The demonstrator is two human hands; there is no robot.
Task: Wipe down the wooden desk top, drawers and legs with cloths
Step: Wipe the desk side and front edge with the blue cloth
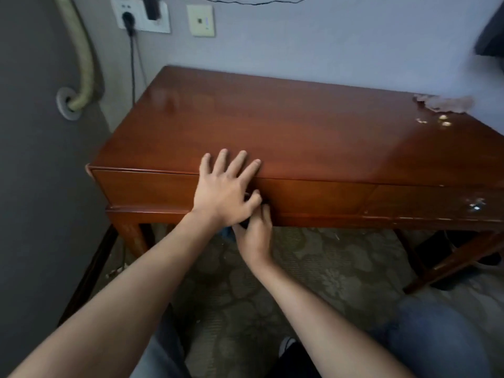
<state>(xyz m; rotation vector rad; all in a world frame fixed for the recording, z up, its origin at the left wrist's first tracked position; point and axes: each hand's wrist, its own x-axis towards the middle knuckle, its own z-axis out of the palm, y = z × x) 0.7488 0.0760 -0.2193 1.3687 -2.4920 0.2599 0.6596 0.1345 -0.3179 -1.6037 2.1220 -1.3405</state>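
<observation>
A reddish-brown wooden desk [286,124] stands against the wall. My left hand [226,186] lies over its front edge, with spread straight fingers resting on the top. Just below it, my right hand [255,233] reaches up to the left drawer front [313,196]. Its fingers curl round a small dark knob that is mostly hidden by both hands. A crumpled pinkish-brown cloth [447,103] lies at the back right of the top, with a few pale crumbs [443,121] in front of it. Neither hand holds a cloth.
The right drawer has a metal handle [476,206]. A grey wall with a hose [84,58] closes in the left side, and a plugged-in socket [140,15] sits on the back wall. Patterned carpet [313,268] lies under the desk, and my knee [436,336] is low on the right.
</observation>
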